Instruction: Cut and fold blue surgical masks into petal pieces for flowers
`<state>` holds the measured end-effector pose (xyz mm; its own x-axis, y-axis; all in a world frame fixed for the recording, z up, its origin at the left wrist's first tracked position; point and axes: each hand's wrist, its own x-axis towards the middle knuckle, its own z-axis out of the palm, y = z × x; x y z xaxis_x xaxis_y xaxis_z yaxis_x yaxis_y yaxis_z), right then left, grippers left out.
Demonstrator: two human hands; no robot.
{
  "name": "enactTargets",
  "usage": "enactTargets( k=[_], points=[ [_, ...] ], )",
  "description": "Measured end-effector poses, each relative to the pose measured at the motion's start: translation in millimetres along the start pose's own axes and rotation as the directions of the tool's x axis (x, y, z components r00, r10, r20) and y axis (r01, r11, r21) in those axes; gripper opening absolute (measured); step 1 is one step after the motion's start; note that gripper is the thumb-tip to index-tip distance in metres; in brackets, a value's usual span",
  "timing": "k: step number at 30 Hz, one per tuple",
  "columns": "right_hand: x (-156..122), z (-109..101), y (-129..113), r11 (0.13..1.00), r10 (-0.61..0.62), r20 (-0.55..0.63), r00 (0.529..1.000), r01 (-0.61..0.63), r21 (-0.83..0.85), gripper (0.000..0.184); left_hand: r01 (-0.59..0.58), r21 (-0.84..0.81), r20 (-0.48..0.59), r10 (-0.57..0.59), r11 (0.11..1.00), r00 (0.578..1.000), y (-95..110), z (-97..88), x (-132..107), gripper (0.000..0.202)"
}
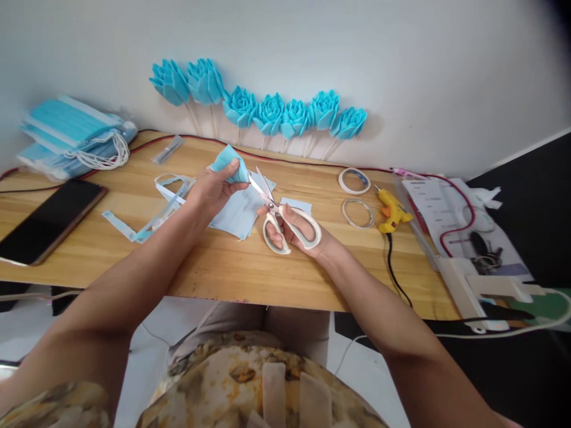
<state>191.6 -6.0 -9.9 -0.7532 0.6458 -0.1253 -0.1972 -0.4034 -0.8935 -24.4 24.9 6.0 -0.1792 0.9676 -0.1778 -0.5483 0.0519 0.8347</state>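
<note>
My left hand pinches a small piece of light blue mask fabric between thumb and fingers, above the table. In my right hand is a pair of scissors with white handles, the fingers through the loops. The blades are parted, and their tips reach the lower right corner of the fabric; whether they touch it I cannot tell. Beneath the hands lies a stack of pale blue fabric sheets, partly covered by the left hand and the scissors. Left of it are cut mask strips, partly behind my forearm.
Several blue fabric flowers on sticks lean against the wall. Face masks are piled at the back left, near a phone. On the right are two tape rolls, a yellow glue gun and a power strip with cables.
</note>
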Motion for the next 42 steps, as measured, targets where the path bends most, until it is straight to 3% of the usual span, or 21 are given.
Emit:
enactTargets(
  k=[32, 42],
  points=[
    [-1, 1, -3, 0.999, -0.015, -0.006, 1.0, 0.015, -0.031, 0.061, 0.11, -0.003, 0.052, -0.11, 0.994, 0.993, 4, 7.9, -8, 0.018],
    [0, -2, -1, 0.997, -0.046, 0.001, 0.999, 0.046, -0.063, 0.06, 0.158, 0.049, 0.162, -0.164, 0.986, 0.973, -1, 9.4, -12, 0.014]
  ],
)
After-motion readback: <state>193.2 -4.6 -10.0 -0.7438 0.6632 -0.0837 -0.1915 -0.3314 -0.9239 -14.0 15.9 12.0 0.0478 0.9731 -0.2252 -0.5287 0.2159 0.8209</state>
